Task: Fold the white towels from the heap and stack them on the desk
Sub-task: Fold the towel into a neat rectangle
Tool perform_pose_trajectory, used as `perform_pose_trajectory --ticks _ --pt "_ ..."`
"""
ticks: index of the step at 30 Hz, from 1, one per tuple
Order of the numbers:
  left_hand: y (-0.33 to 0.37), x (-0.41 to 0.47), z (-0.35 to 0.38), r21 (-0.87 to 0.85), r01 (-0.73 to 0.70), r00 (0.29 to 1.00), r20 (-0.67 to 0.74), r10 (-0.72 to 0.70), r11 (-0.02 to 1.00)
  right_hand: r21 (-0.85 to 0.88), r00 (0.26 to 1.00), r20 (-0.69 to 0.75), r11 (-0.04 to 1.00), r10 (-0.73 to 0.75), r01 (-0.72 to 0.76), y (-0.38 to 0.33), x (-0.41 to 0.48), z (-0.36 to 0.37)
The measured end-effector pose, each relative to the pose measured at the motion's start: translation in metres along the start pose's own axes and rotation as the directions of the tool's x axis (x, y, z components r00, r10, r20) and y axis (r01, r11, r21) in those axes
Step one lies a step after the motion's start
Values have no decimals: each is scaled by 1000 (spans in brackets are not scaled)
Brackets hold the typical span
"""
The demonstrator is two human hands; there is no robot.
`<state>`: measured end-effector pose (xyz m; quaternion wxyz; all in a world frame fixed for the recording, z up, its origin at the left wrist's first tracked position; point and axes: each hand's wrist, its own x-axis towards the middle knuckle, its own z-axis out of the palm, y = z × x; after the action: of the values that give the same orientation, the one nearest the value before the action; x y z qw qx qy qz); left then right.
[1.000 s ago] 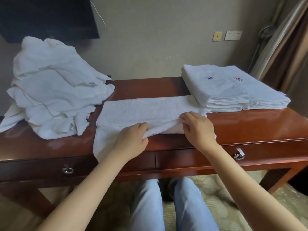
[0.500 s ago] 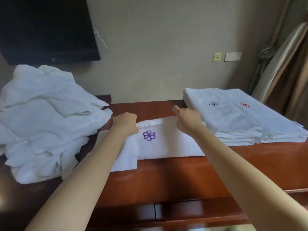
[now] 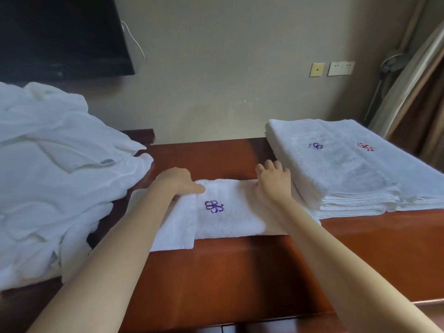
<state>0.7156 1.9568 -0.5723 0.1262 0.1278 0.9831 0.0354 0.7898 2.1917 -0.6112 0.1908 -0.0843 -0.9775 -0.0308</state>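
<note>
A white towel (image 3: 230,212) with a purple flower mark lies folded on the desk (image 3: 240,272), between the two piles. My left hand (image 3: 177,181) is at the towel's far left edge, its thumb on top and its fingers curled out of sight behind the fold. Over the far right edge, my right hand (image 3: 272,179) rests with its fingers spread and straight. The heap of loose white towels (image 3: 60,176) fills the left end of the desk. A stack of folded towels (image 3: 336,164) with purple and red marks sits at the right end.
A dark screen (image 3: 60,34) hangs on the wall above the heap, with a cable beside it. Wall sockets (image 3: 340,68) are at the right, and a curtain and a leaning board stand beyond the stack. Bare wood lies between the towel and the desk's near edge.
Both hands carried the towel's near edge up and over to the far side, turning the purple flower mark up. The right hand's fingers have since spread out flat. The camera has tilted upward.
</note>
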Motion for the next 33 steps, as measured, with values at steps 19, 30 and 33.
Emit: perform_pose_trajectory --ticks 19,30,33 --pt "-40 -93 20 -247 -378 903 -312 295 892 262 915 331 954 -229 145 -89 -28 2" --pt "-32 -126 52 87 -426 860 -271 433 901 314 901 378 945 -211 90 -89 -27 -6" --pt "-41 -120 35 -157 -393 855 -425 298 906 297 913 354 950 -202 95 -88 -26 -3"
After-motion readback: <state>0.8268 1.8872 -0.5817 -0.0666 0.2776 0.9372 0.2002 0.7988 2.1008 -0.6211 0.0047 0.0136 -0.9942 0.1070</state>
